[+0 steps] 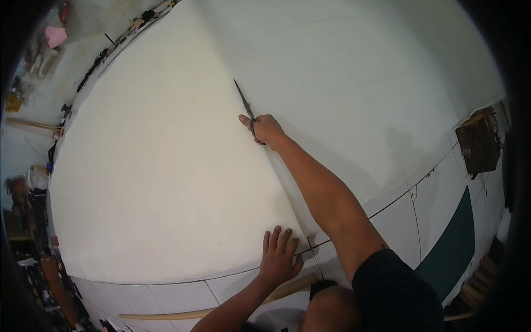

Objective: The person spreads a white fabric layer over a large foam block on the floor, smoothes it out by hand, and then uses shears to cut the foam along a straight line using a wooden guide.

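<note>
A large cream sheet of thick soft material point(155, 155) covers the left and middle of a wide white surface point(354, 77). Its right edge runs from the top of the view down toward me. At that edge my right hand point(268, 130) grips a pair of dark scissors point(246, 105), with the blades pointing away from me along the edge. The blades look closed or nearly so. My left hand point(279, 257) rests palm down on the sheet's near right corner, fingers spread, holding nothing.
A light wooden strip point(177, 316) lies on the tiled floor point(133, 299) near me. To the right are a brown box-like object point(480, 144) and a dark green sheet point(453, 249). Assorted clutter point(38, 232) lines the left side, with a pink item point(55, 36) farther off.
</note>
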A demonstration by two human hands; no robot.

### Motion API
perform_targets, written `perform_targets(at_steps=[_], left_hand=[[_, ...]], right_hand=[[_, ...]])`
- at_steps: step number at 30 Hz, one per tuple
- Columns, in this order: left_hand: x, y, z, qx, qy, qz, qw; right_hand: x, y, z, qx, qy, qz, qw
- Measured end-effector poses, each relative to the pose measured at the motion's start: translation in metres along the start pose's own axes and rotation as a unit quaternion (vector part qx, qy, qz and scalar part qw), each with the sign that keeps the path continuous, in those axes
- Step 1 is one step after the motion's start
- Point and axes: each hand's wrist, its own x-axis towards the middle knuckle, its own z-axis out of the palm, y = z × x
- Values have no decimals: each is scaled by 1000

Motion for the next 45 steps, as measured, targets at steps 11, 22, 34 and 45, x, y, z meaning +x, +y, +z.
perform_targets(at_steps=[11,22,34,45], left_hand=[[21,-4,-24,3,-49,-4,999],[220,-172,-106,98,260,-260,925],[244,-188,-80,150,232,-266,924],[246,-199,-87,100,135,-313,935]], right_hand=[[56,-35,-9,47,-36,43,997],[64,-16,1,79,-56,-37,995],[67,-20,-3,113,-74,24,991],[68,-18,6,99,-54,50,992]])
